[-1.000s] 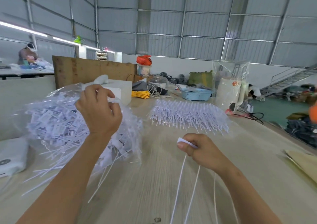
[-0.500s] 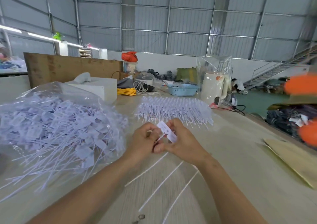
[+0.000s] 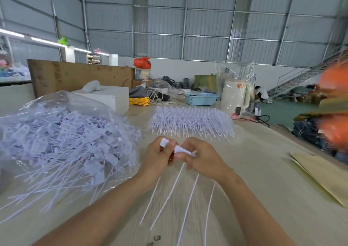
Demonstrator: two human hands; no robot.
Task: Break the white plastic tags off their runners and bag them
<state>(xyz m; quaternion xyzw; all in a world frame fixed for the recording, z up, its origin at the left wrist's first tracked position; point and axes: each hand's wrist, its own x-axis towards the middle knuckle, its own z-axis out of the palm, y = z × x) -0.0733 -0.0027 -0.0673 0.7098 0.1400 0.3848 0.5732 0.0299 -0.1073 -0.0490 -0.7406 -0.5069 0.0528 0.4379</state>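
white tags (image 3: 177, 148) pinched, bag (image 3: 62, 138) full

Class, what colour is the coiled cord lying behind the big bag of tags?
Yellow: the coiled cord shows clearly in the head view.

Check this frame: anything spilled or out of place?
Tag tails poke out of the clear bag at its near edge onto the table. Otherwise nothing stands out: left hand and right hand pinch tags normally.

One cam only, head-worn, wide-angle. Looks fwd and slightly down along the table (image 3: 263, 170) toward its far edge; hall wall and roof fill upper frame. Both forearms enter from near edge, close to lens.
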